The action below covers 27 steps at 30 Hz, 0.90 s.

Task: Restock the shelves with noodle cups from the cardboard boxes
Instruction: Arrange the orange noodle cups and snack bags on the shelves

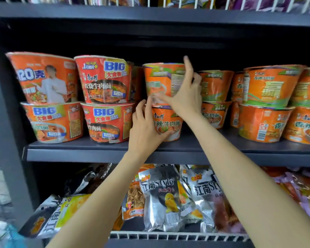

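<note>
Two orange noodle cups stand stacked at the middle of the dark shelf (97, 149). My left hand (147, 129) grips the lower noodle cup (168, 120), fingers on its left rim and thumb under its front. My right hand (186, 97) holds the upper noodle cup (159, 79) from the right, with the thumb stretched across its lower front and the index finger pointing up along its side. The thumb is blurred. No cardboard box is in view.
Red noodle cups (104, 79) are stacked two high to the left. More orange cups (268, 86) are stacked to the right. The shelf above hangs low over the stacks. Silver snack bags (161, 194) lie behind a white wire rail (168, 236) below.
</note>
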{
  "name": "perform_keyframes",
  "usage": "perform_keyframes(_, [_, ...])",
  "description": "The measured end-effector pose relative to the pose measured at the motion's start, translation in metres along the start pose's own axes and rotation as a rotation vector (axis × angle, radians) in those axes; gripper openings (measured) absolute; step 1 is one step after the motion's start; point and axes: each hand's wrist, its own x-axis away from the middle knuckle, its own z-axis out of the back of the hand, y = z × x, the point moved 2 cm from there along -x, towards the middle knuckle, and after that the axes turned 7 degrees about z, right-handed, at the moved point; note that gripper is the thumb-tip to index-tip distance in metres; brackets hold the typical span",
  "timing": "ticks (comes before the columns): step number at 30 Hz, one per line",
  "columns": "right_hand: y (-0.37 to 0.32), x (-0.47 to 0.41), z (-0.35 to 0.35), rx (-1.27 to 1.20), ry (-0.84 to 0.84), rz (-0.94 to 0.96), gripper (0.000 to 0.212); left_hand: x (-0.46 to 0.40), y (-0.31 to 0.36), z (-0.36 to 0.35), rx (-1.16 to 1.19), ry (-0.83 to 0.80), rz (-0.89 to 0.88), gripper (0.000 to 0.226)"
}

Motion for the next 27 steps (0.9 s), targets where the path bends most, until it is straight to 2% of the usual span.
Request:
perform_keyframes(5, [0.040, 0.008, 0.019, -0.554, -0.059, -0.140, 0.107, -0.001, 0.000, 0.001, 0.022, -0.005, -0.001, 0.114])
perform_keyframes(7, [0.036, 0.007, 0.013, -0.499, -0.075, -0.135, 0.114, -0.001, -0.001, -0.001, 0.027, -0.018, 0.003, 0.115])
perform_keyframes(10, [0.020, -0.002, -0.001, -0.275, -0.052, -0.129, 0.131, -0.001, -0.001, -0.001, 0.034, -0.032, 0.010, 0.115])
perform_keyframes(12, [0.015, -0.005, -0.006, -0.227, -0.014, -0.140, 0.133, -0.001, 0.000, 0.001, 0.027, -0.032, 0.012, 0.114])
perform_keyframes(14, [0.018, -0.005, -0.006, -0.280, -0.012, -0.135, 0.132, -0.001, 0.000, 0.002, 0.026, -0.035, 0.015, 0.114])
perform_keyframes(18, [0.024, -0.005, -0.002, -0.473, -0.150, -0.124, 0.129, 0.001, 0.000, 0.003, 0.042, -0.031, 0.017, 0.114])
perform_keyframes(21, [0.019, -0.008, -0.001, -0.492, -0.218, -0.128, 0.128, 0.002, 0.000, 0.005, 0.048, -0.020, 0.014, 0.113])
perform_keyframes(27, [0.015, -0.005, -0.007, -0.502, -0.202, -0.132, 0.126, 0.004, -0.001, 0.004, -0.002, 0.000, -0.006, 0.110])
